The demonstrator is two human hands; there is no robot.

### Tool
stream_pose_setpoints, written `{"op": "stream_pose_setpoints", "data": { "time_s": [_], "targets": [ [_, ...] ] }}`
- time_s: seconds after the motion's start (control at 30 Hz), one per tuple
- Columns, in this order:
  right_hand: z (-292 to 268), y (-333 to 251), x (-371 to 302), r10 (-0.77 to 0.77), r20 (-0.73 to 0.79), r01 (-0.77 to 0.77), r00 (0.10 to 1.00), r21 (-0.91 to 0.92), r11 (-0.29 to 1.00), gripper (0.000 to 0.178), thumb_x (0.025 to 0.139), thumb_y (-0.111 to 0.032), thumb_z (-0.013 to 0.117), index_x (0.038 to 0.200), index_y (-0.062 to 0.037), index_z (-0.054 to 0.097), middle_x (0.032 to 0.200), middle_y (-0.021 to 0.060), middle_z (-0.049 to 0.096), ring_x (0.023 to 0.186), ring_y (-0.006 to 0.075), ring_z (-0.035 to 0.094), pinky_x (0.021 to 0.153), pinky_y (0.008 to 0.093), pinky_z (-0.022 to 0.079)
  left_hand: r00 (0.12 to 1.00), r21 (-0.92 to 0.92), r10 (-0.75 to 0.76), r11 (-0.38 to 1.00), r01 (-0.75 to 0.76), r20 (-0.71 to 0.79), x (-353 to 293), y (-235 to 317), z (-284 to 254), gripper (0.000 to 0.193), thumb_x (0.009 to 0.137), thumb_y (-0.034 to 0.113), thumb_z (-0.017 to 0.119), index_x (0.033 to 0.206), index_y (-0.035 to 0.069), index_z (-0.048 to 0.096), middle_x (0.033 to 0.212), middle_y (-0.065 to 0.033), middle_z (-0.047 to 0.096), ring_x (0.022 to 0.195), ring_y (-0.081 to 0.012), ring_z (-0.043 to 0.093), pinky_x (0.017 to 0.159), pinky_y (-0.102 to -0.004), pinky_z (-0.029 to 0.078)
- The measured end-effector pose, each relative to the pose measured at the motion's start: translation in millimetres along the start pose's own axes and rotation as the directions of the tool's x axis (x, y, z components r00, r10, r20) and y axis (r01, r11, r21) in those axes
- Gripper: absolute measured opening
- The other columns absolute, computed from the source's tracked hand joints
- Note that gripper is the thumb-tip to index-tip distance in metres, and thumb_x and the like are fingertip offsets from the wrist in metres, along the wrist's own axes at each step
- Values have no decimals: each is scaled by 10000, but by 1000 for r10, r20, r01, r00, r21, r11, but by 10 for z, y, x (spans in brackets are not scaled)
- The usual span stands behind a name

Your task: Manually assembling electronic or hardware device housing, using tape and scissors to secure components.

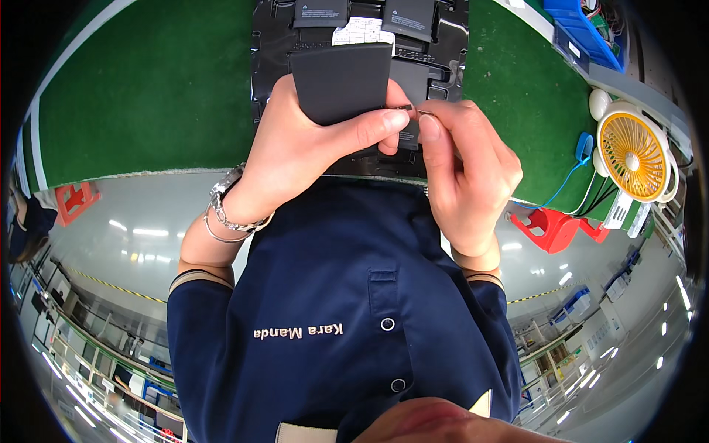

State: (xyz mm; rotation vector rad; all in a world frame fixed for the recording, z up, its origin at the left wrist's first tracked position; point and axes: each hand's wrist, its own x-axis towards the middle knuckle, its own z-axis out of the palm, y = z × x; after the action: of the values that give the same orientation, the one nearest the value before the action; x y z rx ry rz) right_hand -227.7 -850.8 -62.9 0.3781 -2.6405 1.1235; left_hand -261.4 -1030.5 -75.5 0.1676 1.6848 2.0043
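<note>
My left hand [317, 140] is closed round a flat black battery pack [343, 83], gripping it by its right side above a tray. Its thumb presses against a forefinger at a small dark connector-like end [405, 108] that sticks out to the right. Just beside that end, my right hand [461, 148] has its thumb and forefinger pinched together. A tiny thin piece shows between those fingertips, too small to name. Beneath both hands lies a black moulded plastic tray [266, 55] holding several similar flat black batteries [408, 16]. The held pack and my left hand hide part of the tray.
A green mat [162, 88] covers the bench. To the right stand a yellow and white fan [633, 151], a blue cable loop [584, 145] and a blue bin [587, 29] with wires in it. A white printed sheet [362, 32] lies on the tray. Red stools [545, 229] stand below the bench edge.
</note>
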Motion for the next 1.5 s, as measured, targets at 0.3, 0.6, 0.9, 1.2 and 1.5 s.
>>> {"op": "stream_pose_setpoints", "data": {
  "time_s": [0.3, 0.6, 0.9, 1.2, 1.5],
  "targets": [
    [-1, 4, 16, -21, -4, 21, 1000, -2, 1000, 98, 809, 8, 707, 855, -58, 652, 691, 55, 604, 514, 216, 574, 462, 321, 441, 1000, -68, 9, 998, -11, -26, -24, -55, -2, 134, 887, 112, 700, 948, -7, 689, 775, -31, 672, 712, -94, 633, 656, -228, 502],
    [-6, -23, 14, -22, 24, 22, 999, 7, 1000, 103, 803, 7, 712, 860, -52, 650, 713, 55, 612, 531, 222, 583, 475, 327, 447, 1000, 28, -11, 1000, 11, -5, -7, 9, -31, 117, 857, 84, 682, 915, -14, 652, 831, -59, 662, 726, -135, 647, 665, -252, 484],
    [26, -1, -1, -6, 24, 5, 1000, 36, 999, 105, 817, 17, 693, 892, -44, 651, 720, 64, 617, 537, 238, 591, 484, 333, 458, 999, 123, 19, 992, -13, -50, -16, 18, -14, 90, 862, 67, 688, 889, -17, 668, 807, -51, 665, 733, -123, 648, 660, -245, 495],
    [44, 8, 0, -20, 32, 20, 999, 3, 1000, 128, 805, 17, 694, 904, -52, 651, 723, 60, 616, 537, 239, 588, 483, 336, 457, 995, 152, 66, 987, -54, -77, -27, -2, -2, 99, 863, 64, 690, 902, -25, 672, 821, -51, 671, 735, -118, 646, 667, -238, 506],
    [47, 15, -1, -25, 48, 25, 999, -14, 1000, 140, 792, 12, 701, 902, -57, 647, 730, 51, 618, 543, 236, 597, 483, 333, 462, 996, 125, 42, 992, -32, -81, -28, -11, -5, 86, 860, 53, 689, 902, -21, 672, 823, -48, 668, 736, -115, 644, 670, -241, 507]
  ]
}}
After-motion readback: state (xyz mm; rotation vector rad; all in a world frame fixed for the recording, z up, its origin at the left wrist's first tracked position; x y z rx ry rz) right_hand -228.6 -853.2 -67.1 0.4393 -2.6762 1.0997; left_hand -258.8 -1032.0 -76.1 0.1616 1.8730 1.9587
